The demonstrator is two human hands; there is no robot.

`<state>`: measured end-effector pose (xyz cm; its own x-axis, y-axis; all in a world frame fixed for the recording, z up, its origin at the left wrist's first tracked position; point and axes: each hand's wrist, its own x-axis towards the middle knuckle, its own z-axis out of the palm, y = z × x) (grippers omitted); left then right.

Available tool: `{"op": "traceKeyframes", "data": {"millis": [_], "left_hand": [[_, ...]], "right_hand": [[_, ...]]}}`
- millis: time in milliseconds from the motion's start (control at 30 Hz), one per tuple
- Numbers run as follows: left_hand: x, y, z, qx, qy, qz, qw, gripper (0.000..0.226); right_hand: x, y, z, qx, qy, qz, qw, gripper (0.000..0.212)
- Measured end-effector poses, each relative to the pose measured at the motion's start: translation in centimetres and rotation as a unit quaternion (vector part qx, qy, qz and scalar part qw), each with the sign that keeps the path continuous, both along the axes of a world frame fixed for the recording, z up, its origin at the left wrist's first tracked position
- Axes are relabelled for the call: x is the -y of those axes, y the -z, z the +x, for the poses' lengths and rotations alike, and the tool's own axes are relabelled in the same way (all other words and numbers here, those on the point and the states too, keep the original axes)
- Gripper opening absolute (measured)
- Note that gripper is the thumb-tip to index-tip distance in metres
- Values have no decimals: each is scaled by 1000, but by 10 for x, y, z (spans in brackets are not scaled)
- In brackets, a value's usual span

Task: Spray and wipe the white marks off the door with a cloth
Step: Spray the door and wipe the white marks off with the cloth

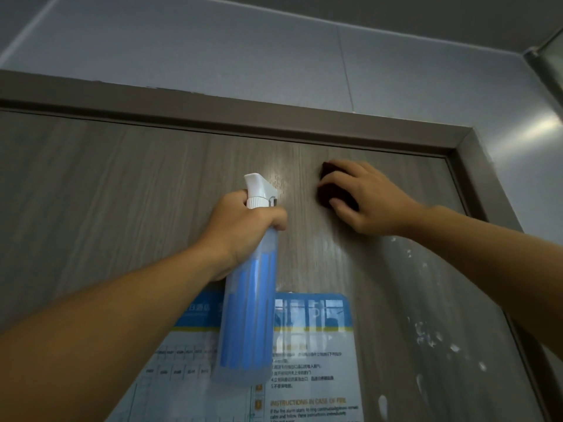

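Observation:
The grey wood-grain door (122,184) fills the view up to its top frame. My left hand (243,223) grips the neck of a clear spray bottle (249,315) with blue stripes and a white nozzle, held upright close to the door with the nozzle pointing at a wet, shiny patch (278,181). To the right, my right hand (365,199) presses a dark cloth (327,190) flat against the door near its top. White marks (426,333) speckle the door's right side below my right forearm.
A blue and white fire-instruction notice (313,360) is stuck on the door below the bottle. The grey door frame (304,120) runs along the top and down the right side. Pale wall panels (274,56) rise above it.

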<state>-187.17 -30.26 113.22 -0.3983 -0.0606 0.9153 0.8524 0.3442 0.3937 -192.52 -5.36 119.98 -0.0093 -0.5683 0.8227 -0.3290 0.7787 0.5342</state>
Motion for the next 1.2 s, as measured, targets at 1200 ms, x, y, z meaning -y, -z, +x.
{"op": "traceKeyframes", "data": {"millis": [1200], "left_hand": [[-1,0,1,-1,-24,2,1000,31]], "right_hand": [[39,23,5,-15,21,-2,1000,50]]}}
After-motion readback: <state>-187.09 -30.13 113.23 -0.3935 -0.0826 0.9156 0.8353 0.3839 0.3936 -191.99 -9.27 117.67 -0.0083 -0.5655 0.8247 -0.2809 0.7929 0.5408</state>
